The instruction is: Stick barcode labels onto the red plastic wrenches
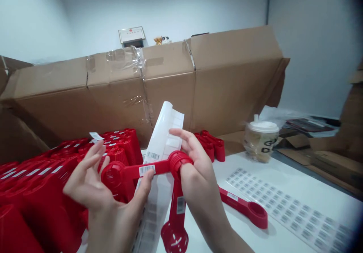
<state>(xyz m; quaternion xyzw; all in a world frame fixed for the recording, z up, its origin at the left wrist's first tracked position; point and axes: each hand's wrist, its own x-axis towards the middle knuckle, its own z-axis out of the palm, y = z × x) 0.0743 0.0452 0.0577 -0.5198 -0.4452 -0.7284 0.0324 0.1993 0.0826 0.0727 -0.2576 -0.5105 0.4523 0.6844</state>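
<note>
My right hand [197, 162] is closed on the ring end of a red plastic handle-like piece [163, 167], its thumb at the ring. A curled white sheet of labels [161, 130] rises behind, against its fingertips. My left thumb presses a small barcode label [146, 170] on the red piece. The other fingers of my left hand [99, 185] are spread, and a loose white label [96, 136] clings to a fingertip. A second red piece [177, 207], also labelled, hangs down from my right hand. Another labelled red piece [244, 205] lies on the table beyond my right wrist.
Rows of labelled red pieces [51, 185] stand at the left. More red pieces [211, 145] sit behind my right hand. A flat label sheet [289, 207] covers part of the white table [227, 166]. A lidded drink cup [261, 141] stands near large cardboard boxes [227, 90].
</note>
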